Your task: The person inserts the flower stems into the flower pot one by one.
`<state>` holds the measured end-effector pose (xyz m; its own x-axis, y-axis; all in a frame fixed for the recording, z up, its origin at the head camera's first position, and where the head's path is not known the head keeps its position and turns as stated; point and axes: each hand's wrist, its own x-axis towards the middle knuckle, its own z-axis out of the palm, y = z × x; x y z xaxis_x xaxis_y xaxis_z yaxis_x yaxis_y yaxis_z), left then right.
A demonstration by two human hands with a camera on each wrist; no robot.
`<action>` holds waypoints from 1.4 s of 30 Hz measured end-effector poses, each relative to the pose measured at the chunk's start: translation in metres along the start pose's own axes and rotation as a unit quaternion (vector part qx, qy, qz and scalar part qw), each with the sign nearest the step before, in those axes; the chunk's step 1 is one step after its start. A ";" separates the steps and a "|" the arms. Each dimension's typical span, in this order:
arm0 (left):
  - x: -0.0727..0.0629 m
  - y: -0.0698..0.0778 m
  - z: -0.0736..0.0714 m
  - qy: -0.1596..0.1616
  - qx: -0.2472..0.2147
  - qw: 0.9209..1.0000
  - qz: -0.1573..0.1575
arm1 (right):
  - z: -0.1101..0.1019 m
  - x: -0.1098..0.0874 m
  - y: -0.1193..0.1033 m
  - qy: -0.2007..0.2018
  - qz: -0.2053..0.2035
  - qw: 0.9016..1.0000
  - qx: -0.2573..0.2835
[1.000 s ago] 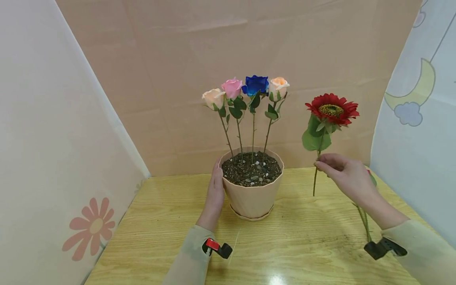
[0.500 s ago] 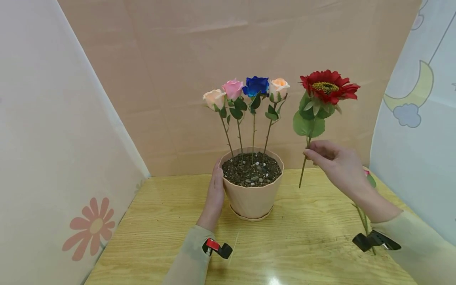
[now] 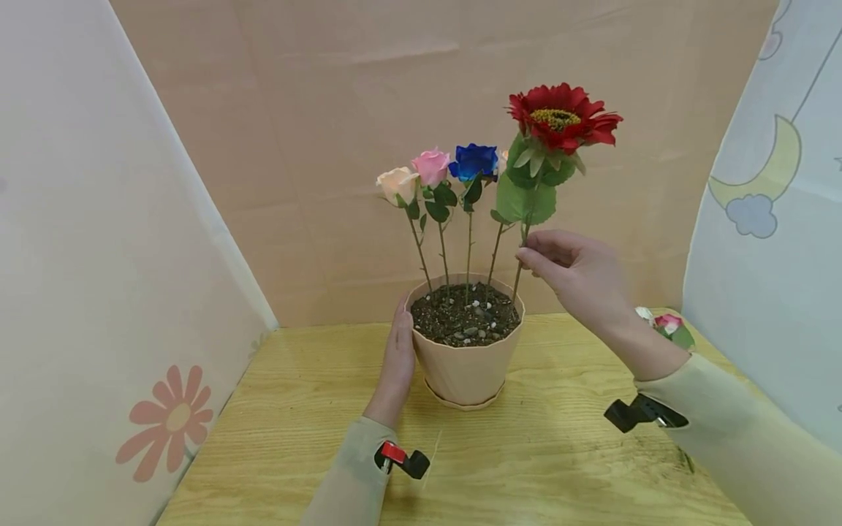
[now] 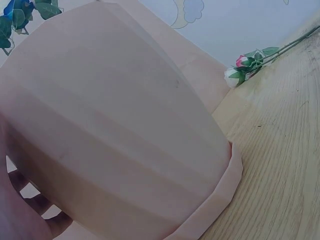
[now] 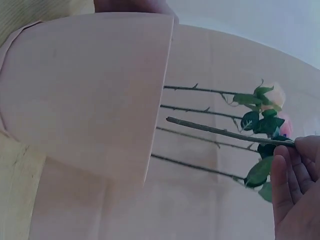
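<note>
My right hand (image 3: 585, 281) pinches the stem of a red sunflower (image 3: 559, 120) between thumb and fingers, holding it upright above the right rim of a peach flowerpot (image 3: 467, 372). In the right wrist view, the bare lower end of the stem (image 5: 225, 132) is above the pot's rim. My left hand (image 3: 396, 365) rests along the pot's left side. In the dark soil (image 3: 454, 321) stand a cream rose (image 3: 397, 185), a pink rose (image 3: 431, 167), a blue rose (image 3: 473, 161) and another pale rose, its head mostly hidden behind the red sunflower.
The pot stands in a matching saucer (image 3: 464, 404) on a wooden table (image 3: 296, 424). At the right lie a white rose (image 4: 232, 77) and a pink-and-white rose (image 3: 669, 323), partly behind the right arm. A peach backdrop (image 3: 316, 183) hangs behind the table.
My right hand has moved left and upward with the red sunflower, from beside the pot to above its right rim. The left hand and the pot have stayed in place.
</note>
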<state>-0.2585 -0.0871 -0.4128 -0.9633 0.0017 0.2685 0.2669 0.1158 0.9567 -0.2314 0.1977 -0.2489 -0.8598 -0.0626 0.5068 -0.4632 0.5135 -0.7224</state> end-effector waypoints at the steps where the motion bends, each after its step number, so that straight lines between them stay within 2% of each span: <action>1: 0.000 0.000 0.000 -0.001 0.000 1.000 0.000 | 0.004 0.002 -0.002 -0.001 -0.005 1.000 0.006; 8: 0.001 -0.002 0.000 -0.002 0.002 1.000 0.005 | 0.035 0.016 -0.008 -0.010 -0.021 0.998 0.052; 23: -0.002 -0.001 0.000 -0.013 -0.004 1.000 0.013 | 0.099 0.025 -0.010 -0.010 -0.048 0.997 0.063; 33: -0.002 0.001 0.003 -0.006 -0.010 1.000 0.007 | 0.115 0.023 0.005 -0.031 -0.028 0.999 0.033; 42: -0.001 0.000 0.003 0.002 -0.015 1.000 0.006 | 0.123 0.019 0.012 -0.052 -0.039 0.998 0.013</action>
<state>-0.2581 -0.0840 -0.4138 -0.9598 -0.0001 0.2808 0.2797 0.0864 0.9562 -0.2800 0.0973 -0.3055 -0.8379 -0.1905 0.5115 -0.5338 0.4811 -0.6954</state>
